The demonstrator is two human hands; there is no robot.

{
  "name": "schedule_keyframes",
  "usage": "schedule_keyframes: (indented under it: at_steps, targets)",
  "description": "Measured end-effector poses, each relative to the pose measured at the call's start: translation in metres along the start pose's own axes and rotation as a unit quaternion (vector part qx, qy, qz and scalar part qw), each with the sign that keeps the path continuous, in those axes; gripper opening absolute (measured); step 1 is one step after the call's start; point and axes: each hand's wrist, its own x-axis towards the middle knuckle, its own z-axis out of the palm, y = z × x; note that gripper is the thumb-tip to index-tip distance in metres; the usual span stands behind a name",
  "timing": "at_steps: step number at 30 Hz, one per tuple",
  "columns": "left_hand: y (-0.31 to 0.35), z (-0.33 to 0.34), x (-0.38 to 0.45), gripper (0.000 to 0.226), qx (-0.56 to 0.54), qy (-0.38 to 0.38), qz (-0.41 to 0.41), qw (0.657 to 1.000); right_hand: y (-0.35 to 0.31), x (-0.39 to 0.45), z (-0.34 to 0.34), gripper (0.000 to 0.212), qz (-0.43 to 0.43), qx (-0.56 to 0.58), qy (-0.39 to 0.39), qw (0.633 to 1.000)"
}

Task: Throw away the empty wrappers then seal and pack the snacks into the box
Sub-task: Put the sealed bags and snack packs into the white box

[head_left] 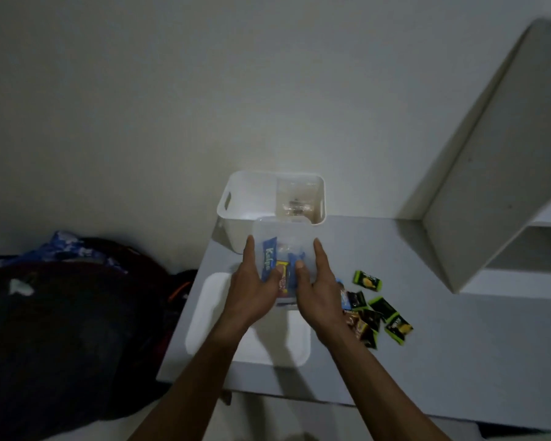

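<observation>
Holding the clear plastic snack container [283,237] between both hands, above the white lid-like tray [210,313] and in front of the white handled plastic bin [236,202]. Left hand [252,281] and right hand [315,281] clamp its sides, fingers straight, thumbs hooked inside on the blue snack packets [269,256]. We keep it level and squeeze evenly. Green wrapped sweets [379,310] lie on the white table [427,345], not yet packed.
</observation>
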Motion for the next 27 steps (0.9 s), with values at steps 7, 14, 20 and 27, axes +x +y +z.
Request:
schedule_keyframes:
  at_steps: [7, 14, 20, 27]
  targets:
    - [0.018, -0.056, 0.100, 0.081, -0.009, 0.014, 0.036, 0.999, -0.060, 0.081, 0.046, 0.060, -0.025, 0.010, 0.042, 0.999]
    - [0.015, -0.069, 0.215, 0.087, 0.005, -0.011, 0.014, 1.000, -0.074, 0.180, 0.083, 0.058, 0.003, 0.048, 0.038, 0.998]
    - [-0.014, -0.050, 0.292, 0.090, 0.006, -0.048, -0.046, 0.998, -0.045, 0.253, 0.111, 0.059, 0.045, 0.045, 0.013, 0.998]
    - [-0.069, -0.023, 0.343, 0.088, -0.001, -0.088, -0.123, 0.988, 0.007, 0.304, 0.144, 0.052, 0.120, 0.022, -0.045, 0.992]
